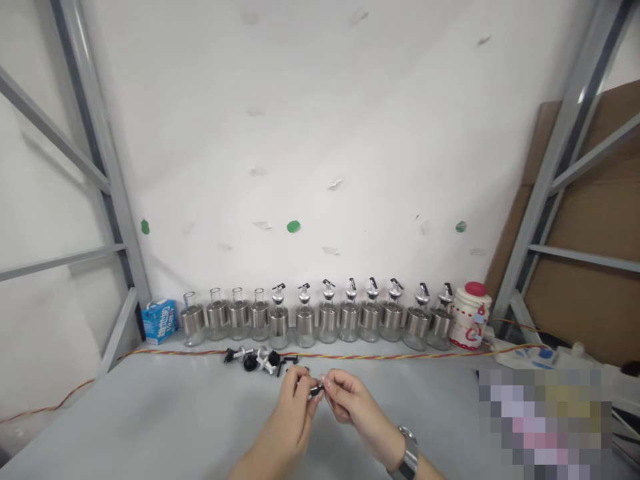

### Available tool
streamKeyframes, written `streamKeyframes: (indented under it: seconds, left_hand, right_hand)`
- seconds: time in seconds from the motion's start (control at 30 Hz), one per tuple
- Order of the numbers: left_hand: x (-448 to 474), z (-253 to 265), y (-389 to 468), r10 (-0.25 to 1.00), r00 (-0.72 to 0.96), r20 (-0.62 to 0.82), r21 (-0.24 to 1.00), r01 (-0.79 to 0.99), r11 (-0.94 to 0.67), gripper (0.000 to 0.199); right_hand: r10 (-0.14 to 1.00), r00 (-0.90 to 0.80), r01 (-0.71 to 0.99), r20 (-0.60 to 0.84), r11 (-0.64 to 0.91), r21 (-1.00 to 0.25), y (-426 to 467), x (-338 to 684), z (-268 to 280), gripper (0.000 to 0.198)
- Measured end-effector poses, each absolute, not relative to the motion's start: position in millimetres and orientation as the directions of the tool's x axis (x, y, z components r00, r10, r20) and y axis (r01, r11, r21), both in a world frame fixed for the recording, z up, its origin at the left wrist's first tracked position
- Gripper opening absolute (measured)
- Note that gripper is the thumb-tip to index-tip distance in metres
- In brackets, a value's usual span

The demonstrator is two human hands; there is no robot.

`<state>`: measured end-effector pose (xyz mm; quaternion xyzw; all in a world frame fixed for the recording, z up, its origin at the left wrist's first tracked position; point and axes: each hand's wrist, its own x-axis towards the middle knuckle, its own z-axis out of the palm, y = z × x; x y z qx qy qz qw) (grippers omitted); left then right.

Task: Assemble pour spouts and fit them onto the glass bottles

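Observation:
Over the grey table, my left hand (296,403) is closed, its fingertips pinching a small black piece (316,390), probably part of a bottle pourer. My right hand (350,398), with a watch on the wrist, pinches the same piece at its right end. Fingers cover most of it, so its full shape is hidden. Just beyond my left hand lies a pile of black and silver pourer parts (260,360), with a few thin black pieces (287,362) at its right side.
Along the wall stands a row of glass bottles with steel sleeves; several at left have bare necks (237,313), the others carry pourers (329,317). A blue carton (160,321) stands left, a white-and-red canister (471,317) right. A twisted red-yellow cable (400,357) crosses the table (150,413).

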<state>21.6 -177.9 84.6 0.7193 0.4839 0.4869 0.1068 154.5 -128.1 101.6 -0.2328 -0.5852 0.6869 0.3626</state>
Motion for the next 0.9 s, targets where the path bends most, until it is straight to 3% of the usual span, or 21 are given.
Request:
streamKeyframes:
  seconds: [0.37,0.57,0.9]
  left_hand:
    - [21,89,-180,0.773,0.056,0.632,0.586,0.618,-0.524,0.026]
    - [17,95,-187,0.799,0.153,0.582,0.547,0.654,-0.523,0.024]
    - [14,100,-190,0.830,0.206,0.519,0.557,0.655,-0.511,0.026]
  right_hand:
    - [0.788,-0.596,-0.329,0.155,-0.063,-0.942,-127,149,90,0.039]
    - [0.787,-0.594,-0.366,0.167,-0.080,-0.927,-133,147,93,0.039]
    - [0.798,-0.583,-0.315,0.152,-0.049,-0.948,-135,146,93,0.040]
